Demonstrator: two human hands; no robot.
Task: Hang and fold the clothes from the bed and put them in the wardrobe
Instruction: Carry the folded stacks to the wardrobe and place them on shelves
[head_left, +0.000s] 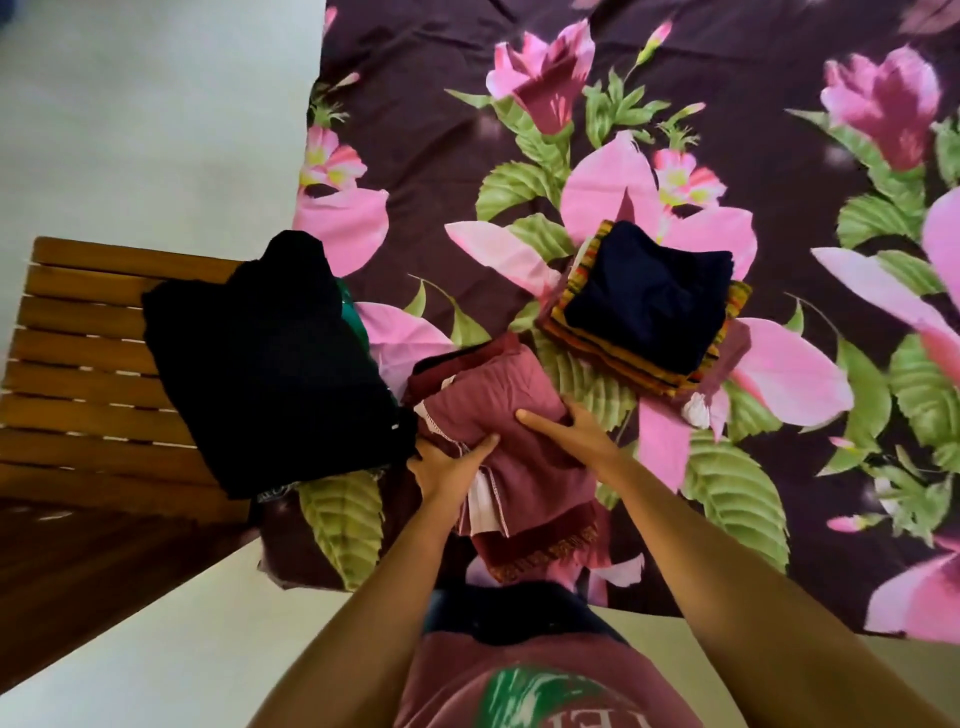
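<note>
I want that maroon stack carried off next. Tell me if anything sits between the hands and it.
Nothing visible does. The left hand and right hand hold the maroon stack by its sides. The black pile lies beside it, not on it. The wardrobe is out of view.

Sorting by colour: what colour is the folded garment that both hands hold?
The garment is dusty maroon-pink; the head view shows it.

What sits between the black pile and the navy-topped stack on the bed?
In the head view, the folded maroon pile, held by the left hand and right hand.
</note>
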